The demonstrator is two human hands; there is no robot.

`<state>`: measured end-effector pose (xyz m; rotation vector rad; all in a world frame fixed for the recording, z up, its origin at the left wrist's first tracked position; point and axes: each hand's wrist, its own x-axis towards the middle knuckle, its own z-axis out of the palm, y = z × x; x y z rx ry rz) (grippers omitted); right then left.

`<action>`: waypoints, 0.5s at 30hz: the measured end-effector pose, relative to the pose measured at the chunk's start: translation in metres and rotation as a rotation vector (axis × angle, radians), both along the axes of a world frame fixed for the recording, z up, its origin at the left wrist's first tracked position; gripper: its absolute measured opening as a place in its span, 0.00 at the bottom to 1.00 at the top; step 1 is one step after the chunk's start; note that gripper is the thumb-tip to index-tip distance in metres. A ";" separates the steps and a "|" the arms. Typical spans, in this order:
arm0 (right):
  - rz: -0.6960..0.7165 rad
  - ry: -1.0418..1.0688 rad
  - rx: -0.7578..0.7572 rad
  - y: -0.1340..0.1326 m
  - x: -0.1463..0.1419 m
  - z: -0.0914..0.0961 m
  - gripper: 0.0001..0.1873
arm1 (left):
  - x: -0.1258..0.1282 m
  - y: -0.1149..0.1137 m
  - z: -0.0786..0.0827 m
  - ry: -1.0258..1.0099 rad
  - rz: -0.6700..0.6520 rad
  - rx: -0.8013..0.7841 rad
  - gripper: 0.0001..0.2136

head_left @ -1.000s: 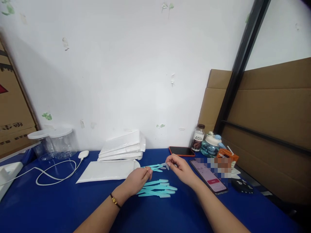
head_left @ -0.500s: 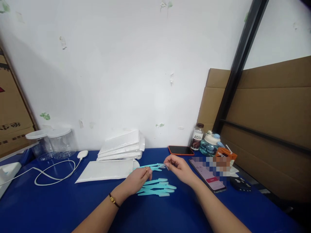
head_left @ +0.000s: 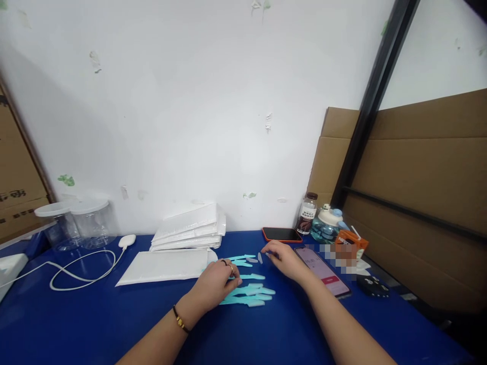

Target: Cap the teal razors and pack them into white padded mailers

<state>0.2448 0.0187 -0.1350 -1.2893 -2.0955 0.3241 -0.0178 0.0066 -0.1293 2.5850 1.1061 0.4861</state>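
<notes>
Several teal plastic sticks [head_left: 247, 295] lie in a loose pile on the blue table [head_left: 95, 324], with more teal sticks [head_left: 240, 259] just behind them. My left hand [head_left: 213, 285] is curled, its fingertips pinching the end of one teal stick [head_left: 251, 277] that lies flat. My right hand [head_left: 284, 259] rests low on the table, fingers pressed together and pointing left. Its tips are next to a small clear cap [head_left: 260, 257]; whether they hold anything is hidden.
A flat white padded envelope [head_left: 163, 266] lies left of the sticks, before a stack of envelopes [head_left: 188, 227]. Two phones [head_left: 282, 234] [head_left: 323, 269], a bottle [head_left: 306, 214], a blue jug [head_left: 327, 223], clear jars [head_left: 76, 223], a white cable [head_left: 81, 266] and cardboard [head_left: 418, 192] surround the work area.
Both hands came down from holding one teal stick between them. The stick now lies on the table under my left fingertips, and my right hand has moved off its end, by a clear cap.
</notes>
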 end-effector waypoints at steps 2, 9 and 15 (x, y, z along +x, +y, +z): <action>0.050 -0.104 -0.012 0.003 -0.001 -0.006 0.19 | -0.002 0.005 -0.002 0.034 0.084 0.076 0.09; -0.016 -0.314 -0.054 0.002 -0.008 -0.007 0.08 | -0.006 0.019 -0.007 0.152 0.190 0.149 0.09; -0.032 -0.378 -0.001 -0.005 -0.016 -0.002 0.06 | -0.004 0.020 -0.007 0.142 0.227 0.099 0.05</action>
